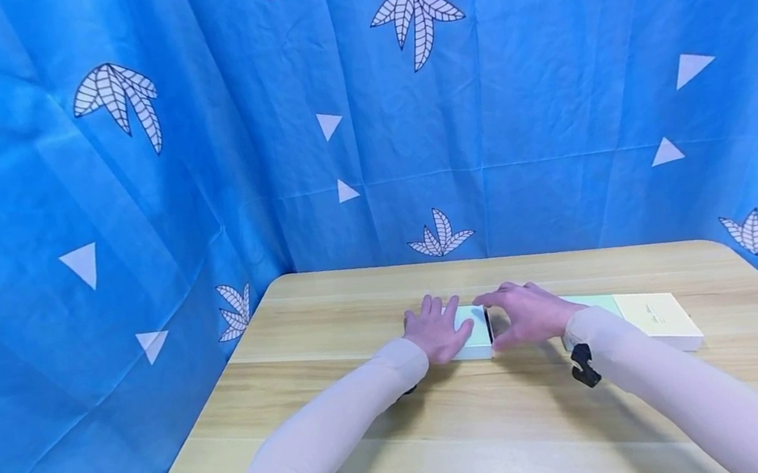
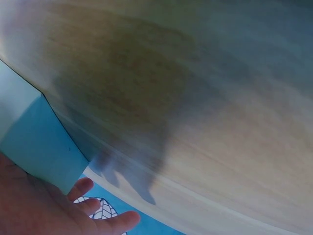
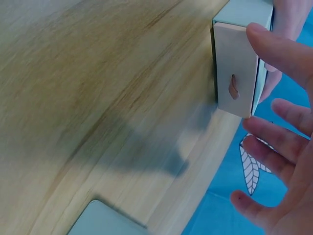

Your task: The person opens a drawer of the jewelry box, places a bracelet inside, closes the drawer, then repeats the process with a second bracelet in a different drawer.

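On the wooden table (image 1: 396, 446), left hand (image 1: 435, 332) lies flat, fingers straight, on the pale box (image 1: 472, 332). Right hand (image 1: 526, 313), fingers loosely spread, touches the box's drawer end (image 3: 235, 68); its long axis runs left-right.

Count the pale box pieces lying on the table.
3: one box under the left hand at, a thin greenish piece behind the right forearm, and a cream lid farther right. Arms may hide more.
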### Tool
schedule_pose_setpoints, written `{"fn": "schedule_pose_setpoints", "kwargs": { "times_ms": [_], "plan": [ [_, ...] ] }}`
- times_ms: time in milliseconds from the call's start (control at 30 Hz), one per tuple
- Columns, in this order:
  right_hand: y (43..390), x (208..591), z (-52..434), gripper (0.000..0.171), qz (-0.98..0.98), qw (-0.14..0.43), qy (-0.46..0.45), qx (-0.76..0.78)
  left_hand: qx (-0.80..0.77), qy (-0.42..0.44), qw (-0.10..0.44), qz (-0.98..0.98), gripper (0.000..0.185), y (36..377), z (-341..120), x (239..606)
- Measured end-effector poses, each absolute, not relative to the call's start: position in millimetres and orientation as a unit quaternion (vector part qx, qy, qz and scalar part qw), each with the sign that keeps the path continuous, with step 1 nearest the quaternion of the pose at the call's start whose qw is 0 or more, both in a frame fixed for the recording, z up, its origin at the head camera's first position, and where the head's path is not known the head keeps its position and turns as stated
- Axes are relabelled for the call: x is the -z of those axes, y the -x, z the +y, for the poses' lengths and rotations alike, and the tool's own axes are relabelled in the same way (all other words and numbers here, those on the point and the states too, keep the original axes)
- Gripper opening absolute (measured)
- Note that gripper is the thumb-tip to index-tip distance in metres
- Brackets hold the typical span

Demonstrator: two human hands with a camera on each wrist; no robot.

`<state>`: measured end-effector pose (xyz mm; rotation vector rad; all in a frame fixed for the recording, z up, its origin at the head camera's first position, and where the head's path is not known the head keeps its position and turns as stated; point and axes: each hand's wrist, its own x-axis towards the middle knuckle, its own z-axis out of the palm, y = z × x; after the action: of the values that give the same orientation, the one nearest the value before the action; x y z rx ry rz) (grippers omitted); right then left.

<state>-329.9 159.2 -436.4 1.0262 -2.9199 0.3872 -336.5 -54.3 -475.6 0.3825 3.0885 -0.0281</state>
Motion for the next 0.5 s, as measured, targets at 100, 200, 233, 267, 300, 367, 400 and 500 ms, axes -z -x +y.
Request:
{"fn": "schedule_pose_setpoints", "kwargs": {
  "times_ms": [100, 200, 233, 267, 300, 367, 400, 500],
  "plan": [
    [330.8, 436.8, 159.6, 0.088, -0.935, 0.017, -0.332, -0.12, 0.01, -0.123, 0.014, 0.992, 0.074, 336.5, -54.5, 475.4],
    [332.4, 437.8, 160.2, 0.087, -0.935, 0.023, -0.334, -0.114, 0.013, -0.124, 0.014, 0.992, 0.074, 336.2, -54.5, 475.3],
    [332.9, 438.2, 160.3, 0.087, -0.935, 0.024, -0.335, -0.112, 0.014, -0.124, 0.014, 0.992, 0.074, 336.2, -54.4, 475.5],
    [333.2, 438.3, 160.3, 0.086, -0.935, 0.024, -0.336, -0.112, 0.015, -0.124, 0.014, 0.992, 0.074, 336.4, -54.4, 475.6],
    [333.5, 438.3, 160.3, 0.086, -0.934, 0.023, -0.337, -0.113, 0.016, -0.123, 0.014, 0.992, 0.074, 336.6, -54.4, 475.7],
    [333.6, 438.1, 160.1, 0.086, -0.934, 0.021, -0.339, -0.115, 0.016, -0.123, 0.014, 0.992, 0.074, 337.0, -54.3, 475.8],
    [333.5, 437.8, 159.9, 0.086, -0.933, 0.018, -0.339, -0.118, 0.017, -0.123, 0.014, 0.992, 0.074, 337.2, -54.3, 475.9],
    [332.7, 437.0, 159.2, 0.086, -0.932, 0.01, -0.338, -0.127, 0.015, -0.123, 0.014, 0.992, 0.075, 337.4, -54.0, 475.8]
  ]
}}
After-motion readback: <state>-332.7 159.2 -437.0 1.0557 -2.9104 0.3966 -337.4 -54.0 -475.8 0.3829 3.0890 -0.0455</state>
